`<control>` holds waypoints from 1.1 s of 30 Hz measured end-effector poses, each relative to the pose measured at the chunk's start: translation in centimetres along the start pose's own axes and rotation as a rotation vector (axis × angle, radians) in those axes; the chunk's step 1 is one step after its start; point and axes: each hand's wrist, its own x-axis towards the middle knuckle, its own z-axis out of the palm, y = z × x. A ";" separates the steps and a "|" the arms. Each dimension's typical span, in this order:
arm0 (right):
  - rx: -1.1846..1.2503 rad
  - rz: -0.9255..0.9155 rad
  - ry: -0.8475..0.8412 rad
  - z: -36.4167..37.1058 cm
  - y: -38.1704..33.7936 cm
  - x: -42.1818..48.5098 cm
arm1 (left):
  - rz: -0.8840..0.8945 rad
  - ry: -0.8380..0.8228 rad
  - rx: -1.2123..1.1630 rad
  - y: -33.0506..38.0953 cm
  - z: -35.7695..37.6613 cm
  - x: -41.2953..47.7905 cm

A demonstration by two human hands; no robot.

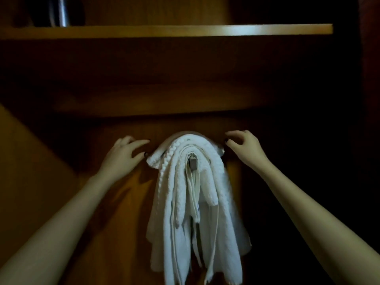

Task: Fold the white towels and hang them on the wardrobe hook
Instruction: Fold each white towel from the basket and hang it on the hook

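towels (191, 192) draped over hook (192, 162), long axis running 12 to 6. my left grip (121, 155) at their 9, fingers (138, 143) spread, thumb just beside them. right grip (244, 145) at 3, loosely curled, holding nothing. i judge both equally near.

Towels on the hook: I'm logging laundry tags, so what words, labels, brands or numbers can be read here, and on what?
No readable text anywhere.
white towels: no print visible; a small bluish mark on one hem is too blurred to read.
metal hook and wooden shelf: no lettering visible.
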 end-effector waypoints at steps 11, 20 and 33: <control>-0.320 -0.030 -0.235 -2.0 -2.0 -23.3 | 0.012 -0.203 0.227 6.9 -2.1 -22.8; -0.410 -0.065 -0.607 1.2 -4.4 -41.8 | -0.031 -0.525 0.259 10.3 0.0 -42.5; -0.495 0.094 -1.154 5.5 -7.2 -66.4 | -0.307 -0.828 0.116 9.9 -0.3 -70.2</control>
